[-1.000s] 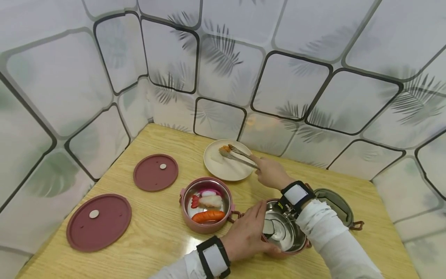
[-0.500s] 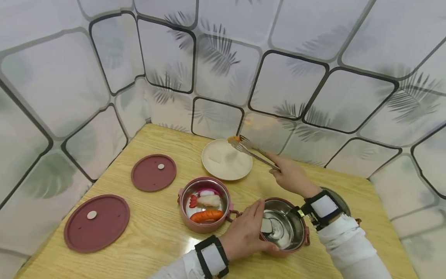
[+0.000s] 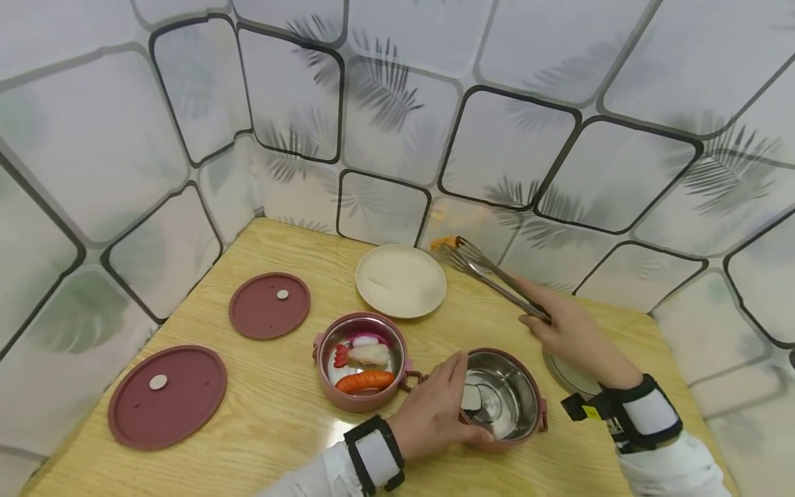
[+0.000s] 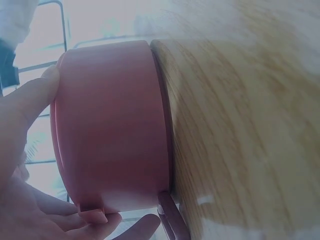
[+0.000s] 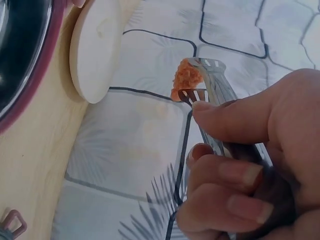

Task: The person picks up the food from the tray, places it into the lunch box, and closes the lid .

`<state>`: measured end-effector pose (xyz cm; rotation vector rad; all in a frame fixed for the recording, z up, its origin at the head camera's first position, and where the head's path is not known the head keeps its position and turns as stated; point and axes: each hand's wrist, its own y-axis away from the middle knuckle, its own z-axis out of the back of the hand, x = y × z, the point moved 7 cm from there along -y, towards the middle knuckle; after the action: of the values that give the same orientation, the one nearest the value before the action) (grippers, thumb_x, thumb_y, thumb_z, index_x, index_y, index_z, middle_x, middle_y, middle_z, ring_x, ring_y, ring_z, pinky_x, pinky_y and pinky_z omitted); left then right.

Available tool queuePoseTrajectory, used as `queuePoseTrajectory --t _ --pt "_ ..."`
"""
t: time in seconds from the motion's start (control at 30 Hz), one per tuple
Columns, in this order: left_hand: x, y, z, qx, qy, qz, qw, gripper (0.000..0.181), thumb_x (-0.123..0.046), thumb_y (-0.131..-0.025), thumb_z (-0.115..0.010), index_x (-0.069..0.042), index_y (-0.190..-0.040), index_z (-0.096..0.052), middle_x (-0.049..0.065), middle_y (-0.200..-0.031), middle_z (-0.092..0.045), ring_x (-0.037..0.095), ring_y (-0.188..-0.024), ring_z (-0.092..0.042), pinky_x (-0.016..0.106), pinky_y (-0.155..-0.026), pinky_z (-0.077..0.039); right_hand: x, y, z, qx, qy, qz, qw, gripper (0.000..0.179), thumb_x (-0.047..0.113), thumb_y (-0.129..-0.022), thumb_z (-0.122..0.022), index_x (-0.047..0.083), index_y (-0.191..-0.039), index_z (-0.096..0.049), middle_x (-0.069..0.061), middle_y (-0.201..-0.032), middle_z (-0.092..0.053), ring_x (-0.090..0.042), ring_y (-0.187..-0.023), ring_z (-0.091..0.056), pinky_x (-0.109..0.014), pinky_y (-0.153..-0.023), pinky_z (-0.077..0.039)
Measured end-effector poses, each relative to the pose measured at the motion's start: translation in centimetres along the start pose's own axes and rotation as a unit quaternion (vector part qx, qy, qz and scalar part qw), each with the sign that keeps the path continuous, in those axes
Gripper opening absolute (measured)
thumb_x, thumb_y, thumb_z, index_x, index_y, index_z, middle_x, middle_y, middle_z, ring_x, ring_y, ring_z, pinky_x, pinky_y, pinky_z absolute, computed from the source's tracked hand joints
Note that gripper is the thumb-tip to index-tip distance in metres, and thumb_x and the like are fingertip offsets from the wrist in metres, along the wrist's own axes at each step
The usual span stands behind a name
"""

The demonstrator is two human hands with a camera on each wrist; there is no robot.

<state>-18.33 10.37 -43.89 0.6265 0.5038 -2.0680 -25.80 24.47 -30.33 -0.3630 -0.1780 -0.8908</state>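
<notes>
My left hand [image 3: 431, 414] steadies the right-hand pink metal-lined pot [image 3: 535, 399], thumb and fingers spread round its near-left side at the rim. In the left wrist view, the thumb lies at the rim of the pot [image 4: 112, 125] and the fingers are near its clasp. A small pale piece [image 3: 471, 398] shows inside this pot. Metal tongs [image 3: 497, 279] are gripped in my right hand [image 3: 568, 338], off the table at the right. Their forked tips pinch an orange, crumbly-coated food piece [image 5: 186, 77], held up right of the white plate [image 3: 413, 286].
A second pink pot [image 3: 363, 402] holds a toy shrimp [image 3: 369, 355], an orange sausage-like piece [image 3: 365, 382] and a pink-and-white piece. Two maroon lids [image 3: 270, 314] lie at the left. A grey-green container [image 3: 574, 379] sits partly behind my right arm. Patterned curtains [image 3: 497, 152] border the table.
My right hand has lifted the orange food piece off the plate with the tongs and drawn it to the right. The left hand has stayed on the pot.
</notes>
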Motion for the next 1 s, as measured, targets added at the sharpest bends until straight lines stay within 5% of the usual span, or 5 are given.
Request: queuePoseTrajectory --t 0.27,0.5,0.73,0.87,1.0 --pt "0.1 -0.1 0.1 -0.014 -0.013 -0.005 0.9998 0.114 -0.071 -0.07 -0.059 -0.01 -0.146 0.001 0.012 -0.15 -0.016 0.02 -0.13 -0.024 0.039 -0.096 -0.04 -0.3 4.0 1.2 -0.011 -0.013 0.002 0.9998 0.066 0.007 -0.086 -0.062 0.019 -0.142 -0.03 -0.011 -0.13 -0.051 -0.018 -0.106 -0.051 -0.036 -0.077 -0.045" --pt "0.0 0.0 0.0 -0.015 -0.014 -0.01 0.9997 0.114 -0.071 -0.071 -0.058 -0.009 -0.145 0.001 0.013 -0.15 -0.017 0.02 -0.13 -0.023 0.038 -0.096 -0.04 -1.1 8.6 2.0 0.026 -0.083 -0.032 0.9957 0.065 0.006 -0.087 -0.06 0.019 -0.143 -0.028 -0.007 -0.124 -0.048 -0.002 -0.045 -0.034 -0.022 -0.046 -0.037" --pt "0.0 0.0 0.1 -0.021 -0.019 -0.011 0.9995 0.114 -0.07 -0.071 -0.059 -0.008 -0.145 0.001 0.014 -0.149 -0.018 0.02 -0.13 -0.024 0.037 -0.096 -0.04 -2.1 12.7 1.8 0.072 -0.092 -0.065 0.991 0.061 0.01 -0.09 -0.056 0.02 -0.143 -0.027 0.013 -0.063 -0.042 0.001 -0.044 -0.034 -0.021 -0.048 -0.037" --pt "-0.1 0.0 0.1 -0.022 -0.02 -0.016 0.9994 0.114 -0.071 -0.071 -0.058 -0.008 -0.145 0.001 0.014 -0.15 -0.017 0.02 -0.13 -0.023 0.037 -0.096 -0.04 -2.9 14.5 1.8 0.103 -0.053 -0.102 0.9881 0.057 0.02 -0.092 -0.056 0.024 -0.142 -0.03 -0.004 -0.116 -0.056 -0.001 -0.083 -0.054 -0.024 -0.06 -0.045" --pt "-0.1 0.0 0.0 -0.019 -0.021 -0.015 0.9995 0.114 -0.073 -0.071 -0.056 -0.008 -0.145 0.002 0.014 -0.15 -0.017 0.02 -0.13 -0.023 0.037 -0.096 -0.04 -3.7 16.0 1.8 0.137 -0.012 -0.122 0.9829 0.056 0.029 -0.09 -0.057 0.029 -0.14 -0.033 -0.005 -0.137 -0.043 -0.007 -0.118 -0.034 -0.032 -0.077 -0.05"
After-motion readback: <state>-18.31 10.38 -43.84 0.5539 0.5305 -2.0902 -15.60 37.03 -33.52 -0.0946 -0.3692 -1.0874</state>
